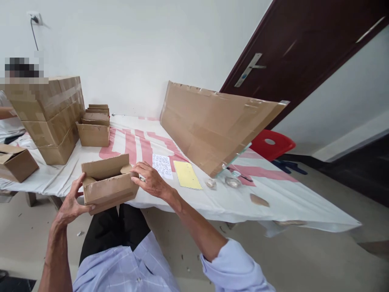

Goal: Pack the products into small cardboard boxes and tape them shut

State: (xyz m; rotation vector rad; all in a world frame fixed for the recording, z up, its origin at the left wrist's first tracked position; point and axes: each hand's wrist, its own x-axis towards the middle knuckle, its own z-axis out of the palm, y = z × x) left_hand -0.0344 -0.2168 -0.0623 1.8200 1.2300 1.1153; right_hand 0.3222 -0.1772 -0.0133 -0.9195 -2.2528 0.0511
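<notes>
The open-topped carton (111, 190) is between the two hands, at the near edge of the surface (212, 202); from where I stand, I cannot tell whether its base bears on it. The left hand (71, 200) clasps the left end, thumb along the lower front. The right hand (148, 178) pinches the upper edge at the opposite end. Keep the left hold low and firm. Keep the right pinch light: the raised flaps (106, 165) would probably crease under pressure. Support both ends evenly. Just beyond the right hand lies a printed sheet (162, 166), with a yellow card (187, 175) to its right; avoid dragging the carton across either. Farther beyond the left hand stand open cartons (94, 136) and a taped stack (60, 134).
</notes>
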